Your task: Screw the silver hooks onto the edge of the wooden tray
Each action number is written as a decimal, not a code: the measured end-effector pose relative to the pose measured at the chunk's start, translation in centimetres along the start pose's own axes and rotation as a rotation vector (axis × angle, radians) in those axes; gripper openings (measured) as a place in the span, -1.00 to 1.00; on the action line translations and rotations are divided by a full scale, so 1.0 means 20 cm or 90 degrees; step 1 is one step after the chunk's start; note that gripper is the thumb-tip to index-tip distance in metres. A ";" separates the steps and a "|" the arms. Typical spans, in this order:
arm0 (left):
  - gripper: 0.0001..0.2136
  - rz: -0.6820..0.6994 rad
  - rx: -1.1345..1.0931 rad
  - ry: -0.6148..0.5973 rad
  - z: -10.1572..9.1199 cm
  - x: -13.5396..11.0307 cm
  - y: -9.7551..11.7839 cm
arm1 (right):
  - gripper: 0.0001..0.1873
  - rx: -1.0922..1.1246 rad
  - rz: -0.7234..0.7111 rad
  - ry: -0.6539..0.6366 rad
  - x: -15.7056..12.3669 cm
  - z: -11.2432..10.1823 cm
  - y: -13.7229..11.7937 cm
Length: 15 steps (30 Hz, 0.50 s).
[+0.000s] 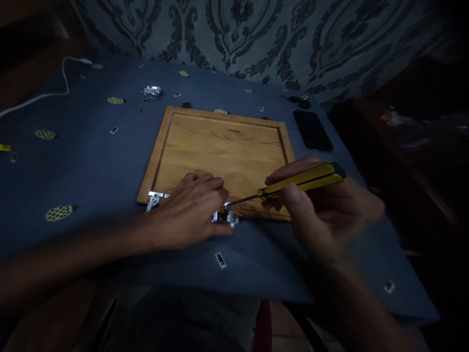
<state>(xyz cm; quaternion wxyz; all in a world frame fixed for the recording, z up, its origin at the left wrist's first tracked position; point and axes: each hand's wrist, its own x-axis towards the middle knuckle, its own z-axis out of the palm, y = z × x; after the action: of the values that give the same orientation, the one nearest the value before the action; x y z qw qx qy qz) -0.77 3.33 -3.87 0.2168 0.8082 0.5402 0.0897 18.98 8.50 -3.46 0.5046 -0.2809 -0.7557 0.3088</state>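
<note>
A framed wooden panel (223,142) lies flat on the table. My right hand (326,210) is closed round the yellow and black handle of a screwdriver (300,181). The screwdriver's shaft slants down to the left, its tip at a metal hinge (225,215) on the panel's near edge. Against that hinge my left hand (198,203) has its fingers curled, thumb below the metal, pinching it. A second metal hinge (154,199) sits at the panel's near left corner. Whether the tip sits in a screw is too small to tell.
Loose metal hinges (152,93) lie beyond the panel at the left. A black phone (312,130) and a dark object (300,101) rest at the right. A white cable (66,78) crosses the far left. Behind the table (91,171) stands a patterned wall (234,34).
</note>
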 end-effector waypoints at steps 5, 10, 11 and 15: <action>-0.72 0.007 -0.002 0.006 0.00 0.00 0.00 | -0.94 -0.014 0.012 -0.047 0.00 -0.01 -0.02; -0.73 0.019 0.003 0.023 0.01 -0.01 -0.01 | -0.94 -0.018 0.003 -0.048 0.00 -0.02 -0.02; -0.73 0.022 0.004 0.025 0.01 -0.01 -0.01 | -0.94 -0.018 0.002 -0.043 0.00 -0.02 -0.02; -0.73 0.020 0.005 0.023 0.01 0.00 -0.02 | -0.95 -0.016 -0.016 -0.054 0.00 -0.02 0.00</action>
<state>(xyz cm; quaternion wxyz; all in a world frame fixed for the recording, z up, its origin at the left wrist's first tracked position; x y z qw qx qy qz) -0.96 3.27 -4.26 0.2023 0.8155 0.5319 0.1054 19.37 8.55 -3.30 0.4721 -0.2646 -0.7837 0.3048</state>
